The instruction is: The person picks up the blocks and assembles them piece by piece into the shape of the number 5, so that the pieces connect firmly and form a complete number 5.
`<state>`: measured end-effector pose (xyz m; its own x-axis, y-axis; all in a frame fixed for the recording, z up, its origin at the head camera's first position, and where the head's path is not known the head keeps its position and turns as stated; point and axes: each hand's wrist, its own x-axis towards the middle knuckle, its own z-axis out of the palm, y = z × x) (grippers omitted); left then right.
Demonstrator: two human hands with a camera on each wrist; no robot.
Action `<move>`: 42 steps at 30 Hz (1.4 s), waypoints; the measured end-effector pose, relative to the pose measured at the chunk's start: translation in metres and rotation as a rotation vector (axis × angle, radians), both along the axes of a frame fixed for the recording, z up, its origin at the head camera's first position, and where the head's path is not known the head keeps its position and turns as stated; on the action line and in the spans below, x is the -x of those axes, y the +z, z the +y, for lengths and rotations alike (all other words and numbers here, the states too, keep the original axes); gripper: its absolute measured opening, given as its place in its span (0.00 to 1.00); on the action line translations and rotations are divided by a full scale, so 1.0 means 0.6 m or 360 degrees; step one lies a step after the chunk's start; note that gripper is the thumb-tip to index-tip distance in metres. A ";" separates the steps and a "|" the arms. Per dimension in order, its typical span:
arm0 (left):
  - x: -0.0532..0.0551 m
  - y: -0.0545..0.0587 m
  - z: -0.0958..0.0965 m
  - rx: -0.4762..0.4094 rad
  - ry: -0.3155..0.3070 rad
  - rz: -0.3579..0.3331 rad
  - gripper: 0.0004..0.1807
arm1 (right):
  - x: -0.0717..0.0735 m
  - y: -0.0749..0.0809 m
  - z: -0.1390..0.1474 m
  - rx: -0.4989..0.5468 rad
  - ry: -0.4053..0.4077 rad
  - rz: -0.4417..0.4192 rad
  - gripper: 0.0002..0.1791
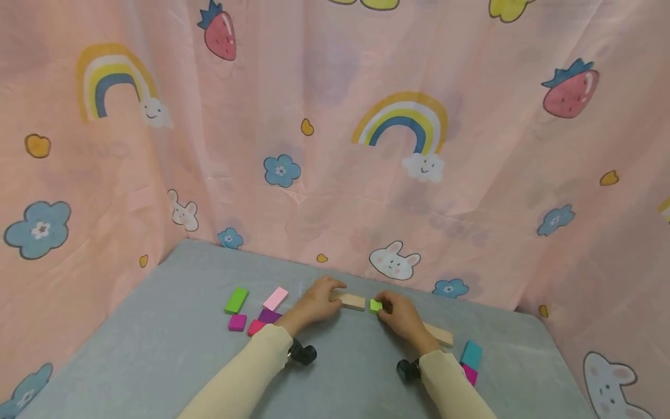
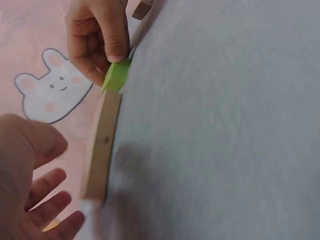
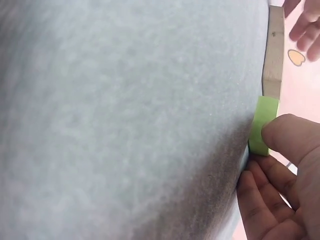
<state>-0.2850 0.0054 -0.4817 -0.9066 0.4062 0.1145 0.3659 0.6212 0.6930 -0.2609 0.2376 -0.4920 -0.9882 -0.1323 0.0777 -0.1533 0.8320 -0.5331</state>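
Between thumb and fingers my right hand [image 1: 402, 317] pinches a small lime-green block [image 1: 376, 305]. Just left of it lies a long plain wooden block [image 1: 352, 301], and in the left wrist view the green block [image 2: 116, 76] appears at the end of this wooden block [image 2: 102, 145]. My left hand [image 1: 318, 299] is beside the wooden block's left end. Its thumb and fingers are spread, with a gap to the wood in the left wrist view. Part of a second wooden block [image 1: 438, 334] is hidden behind my right hand and wrist.
Left on the grey table [image 1: 173, 349] lie a green block [image 1: 237, 300], a pale pink block [image 1: 275, 298], a magenta block [image 1: 237, 323], a purple block [image 1: 269, 316] and a red-pink block [image 1: 255, 327]. A teal block [image 1: 471, 354] and another magenta block [image 1: 470, 374] lie right. A patterned curtain [image 1: 324, 215] hangs behind.
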 end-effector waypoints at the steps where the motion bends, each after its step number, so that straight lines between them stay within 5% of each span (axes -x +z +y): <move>1: -0.003 0.003 -0.007 0.0004 -0.0002 0.0010 0.21 | 0.000 0.000 -0.001 -0.0001 0.0003 0.0001 0.12; 14: -0.017 0.029 -0.100 0.0135 -0.0062 0.0170 0.18 | -0.002 0.000 -0.002 -0.0002 -0.0010 -0.0012 0.12; 25: -0.015 0.015 -0.180 0.0184 0.0141 0.0263 0.18 | 0.001 -0.002 -0.003 -0.0011 -0.0021 -0.0039 0.10; 34: -0.010 0.000 -0.209 0.0359 0.0275 0.0146 0.21 | 0.001 -0.001 -0.002 -0.0012 -0.0022 -0.0044 0.10; 42: -0.007 -0.002 -0.210 0.0365 0.0303 -0.0021 0.23 | 0.000 -0.003 0.000 -0.0003 -0.0008 -0.0018 0.10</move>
<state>-0.2810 -0.1206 -0.4829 -0.9698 0.2426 0.0272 0.2197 0.8189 0.5303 -0.2609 0.2378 -0.4937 -0.9896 -0.1276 0.0665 -0.1433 0.8337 -0.5333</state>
